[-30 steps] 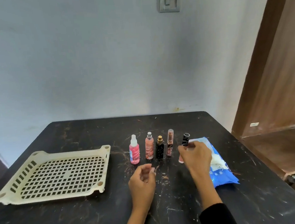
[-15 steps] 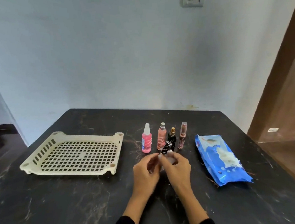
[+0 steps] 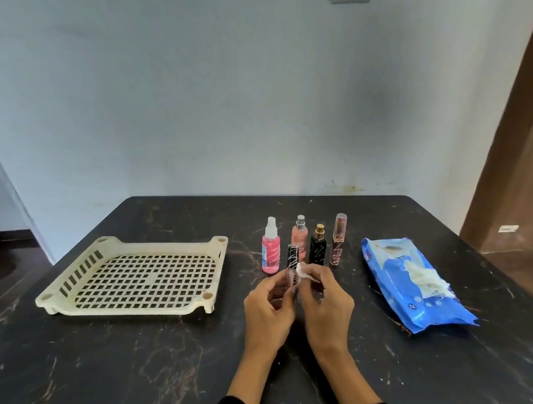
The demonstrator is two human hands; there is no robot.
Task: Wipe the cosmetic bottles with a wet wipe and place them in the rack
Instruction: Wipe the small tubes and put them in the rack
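Observation:
My left hand [image 3: 266, 311] grips a slim tube with a black patterned cap [image 3: 292, 265], held upright above the dark table. My right hand [image 3: 327, 303] pinches a small white wet wipe [image 3: 303, 270] against the tube's side. Behind them stand several bottles in a row: a pink spray bottle [image 3: 270, 255], a peach bottle [image 3: 300, 238], a black bottle with a gold cap [image 3: 317, 247] and a clear pink tube [image 3: 338, 244]. The cream plastic rack [image 3: 213, 254] lies at the left with nothing in it.
A blue wet-wipe pack [image 3: 411, 292] lies to the right, a white wipe sticking out of its opening. The black marbled table [image 3: 113, 376] meets a pale wall at the back. A brown wooden door is at the far right.
My right hand brought the black-capped tube from the right end of the row to the middle. Both hands met on it, and the wipe now presses on the tube. The camera turned left.

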